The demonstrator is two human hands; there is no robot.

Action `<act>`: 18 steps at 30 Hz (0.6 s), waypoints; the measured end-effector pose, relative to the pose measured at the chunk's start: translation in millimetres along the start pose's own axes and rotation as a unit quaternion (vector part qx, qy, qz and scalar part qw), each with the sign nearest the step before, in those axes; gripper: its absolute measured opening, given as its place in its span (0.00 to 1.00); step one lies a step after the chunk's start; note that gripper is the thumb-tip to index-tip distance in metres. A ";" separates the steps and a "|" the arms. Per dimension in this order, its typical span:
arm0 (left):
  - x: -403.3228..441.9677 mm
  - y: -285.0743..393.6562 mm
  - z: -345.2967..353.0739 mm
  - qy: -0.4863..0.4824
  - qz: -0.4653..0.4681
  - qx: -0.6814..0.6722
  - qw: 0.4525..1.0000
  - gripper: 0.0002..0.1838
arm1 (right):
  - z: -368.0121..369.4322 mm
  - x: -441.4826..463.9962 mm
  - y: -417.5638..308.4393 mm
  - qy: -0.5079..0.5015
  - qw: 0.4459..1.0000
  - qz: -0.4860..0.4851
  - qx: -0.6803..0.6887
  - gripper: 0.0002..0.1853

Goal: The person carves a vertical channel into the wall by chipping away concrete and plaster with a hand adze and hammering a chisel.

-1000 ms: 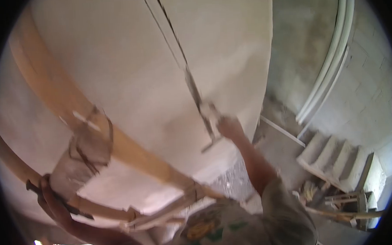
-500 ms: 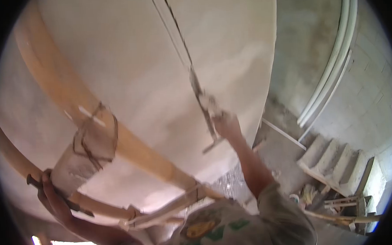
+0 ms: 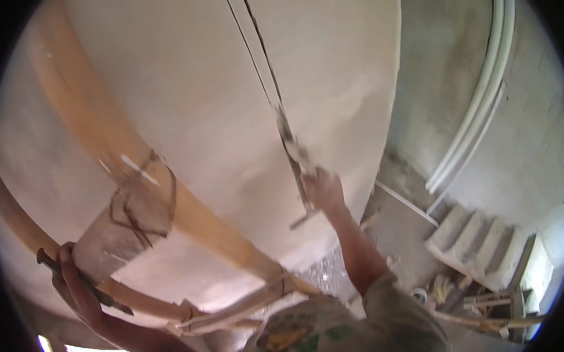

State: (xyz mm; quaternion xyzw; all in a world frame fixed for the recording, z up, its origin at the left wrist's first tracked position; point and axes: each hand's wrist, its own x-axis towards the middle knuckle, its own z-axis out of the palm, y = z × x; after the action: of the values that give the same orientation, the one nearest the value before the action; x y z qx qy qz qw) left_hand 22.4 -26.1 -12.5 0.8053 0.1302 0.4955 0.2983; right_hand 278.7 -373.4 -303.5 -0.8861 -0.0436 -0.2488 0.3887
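Note:
My left hand [image 3: 72, 279] is at the lower left, its fingers wrapped round a dark-handled tool [image 3: 114, 301] beside a grey board [image 3: 115, 237] that leans near the wooden pole. My right hand [image 3: 323, 188] is closed on a small trowel [image 3: 298, 151], whose blade lies against a narrow groove [image 3: 261, 57] in the pale plastered wall [image 3: 197, 104]. A short flat strip [image 3: 305, 219] sticks out at the groove's lower end, just below my right hand.
Wooden poles [image 3: 215, 235] cross in front of the wall, tied with cord. Concrete steps [image 3: 483, 243] stand at the lower right, with white pipes [image 3: 480, 104] above them. Wooden pieces [image 3: 495, 302] lie near the steps.
The view has shifted slightly, so the groove and poles sit further right. My right hand has moved a little lower along the groove. My left hand keeps its grip.

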 end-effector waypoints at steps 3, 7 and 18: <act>-5.1 -2.2 -9.3 -0.026 -0.010 0.009 1.000 0.24 | -46.6 -18.2 -42.6 0.039 0.982 0.056 0.179 0.11; -6.8 2.5 -7.1 -0.019 -0.019 0.002 1.000 0.25 | -96.3 -7.5 -78.7 0.131 0.930 -0.008 0.342 0.09; -11.6 5.0 -6.9 -0.026 -0.003 0.005 1.000 0.24 | -61.8 -13.4 -53.4 -0.011 0.974 0.111 0.195 0.12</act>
State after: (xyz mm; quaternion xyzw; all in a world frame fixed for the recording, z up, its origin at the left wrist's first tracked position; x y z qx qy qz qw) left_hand 10.4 -33.5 -15.5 0.8188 0.1275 0.4727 0.2997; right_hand 227.5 -378.7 -238.8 -0.7953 0.0030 -0.1810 0.5785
